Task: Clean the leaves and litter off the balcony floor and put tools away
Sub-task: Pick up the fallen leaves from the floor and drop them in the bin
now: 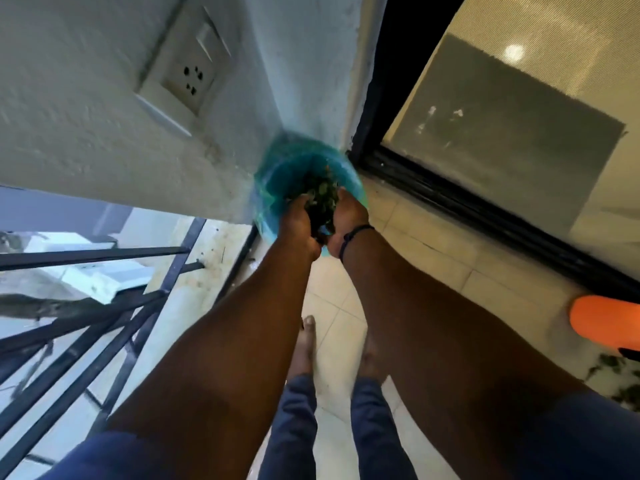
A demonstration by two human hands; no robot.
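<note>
Fingers: left hand (pixel 298 216) and right hand (pixel 348 216) cupped together round a clump of leaves (pixel 323 199) | leaves: held over the mouth of a blue bin (pixel 273 199) | bin: in the wall corner on the tiled floor (pixel 346 306) | near: railing (pixel 104 306), orange object (pixel 606 323), loose leaves (pixel 620 379) at right.

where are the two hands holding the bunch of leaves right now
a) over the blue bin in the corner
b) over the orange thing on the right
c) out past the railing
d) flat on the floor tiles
a: the left hand and right hand cup the leaves between them, right above the open blue bin in the wall corner.
</note>
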